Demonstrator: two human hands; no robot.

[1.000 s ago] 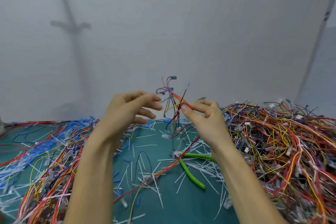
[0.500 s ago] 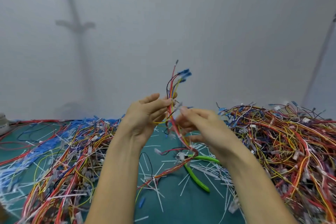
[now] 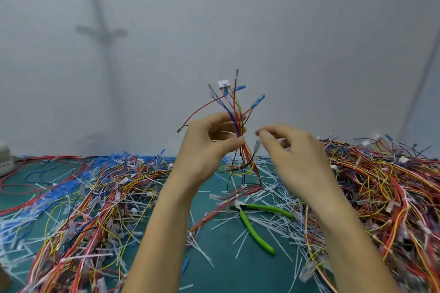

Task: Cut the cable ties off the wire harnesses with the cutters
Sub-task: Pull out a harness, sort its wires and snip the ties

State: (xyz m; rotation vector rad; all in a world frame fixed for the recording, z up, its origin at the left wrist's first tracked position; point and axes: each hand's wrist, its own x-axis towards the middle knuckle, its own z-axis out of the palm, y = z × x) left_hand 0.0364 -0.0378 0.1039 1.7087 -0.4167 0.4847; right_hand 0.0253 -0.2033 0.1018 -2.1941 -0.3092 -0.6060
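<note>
My left hand [image 3: 207, 150] is raised over the middle of the table and pinches a thin wire harness [image 3: 234, 112] between thumb and fingertips. The harness stands upright above the hand, with a white connector and blue terminals at its top. Its lower wires hang down to the green mat [image 3: 226, 266]. My right hand [image 3: 295, 157] hovers just right of the harness with loosely curled fingers, apart from the wires and blurred by motion. The green-handled cutters [image 3: 256, 233] lie on the mat below both hands, with neither hand touching them.
A big tangle of harnesses [image 3: 385, 192] fills the right side of the table, and another pile [image 3: 90, 202] spreads over the left. Cut white cable tie pieces [image 3: 269, 223] litter the mat around the cutters. A plain grey wall stands behind.
My left hand took hold of the harness and lifted it higher. My right hand, which pinched the wires before, has let go and moved off to the right.
</note>
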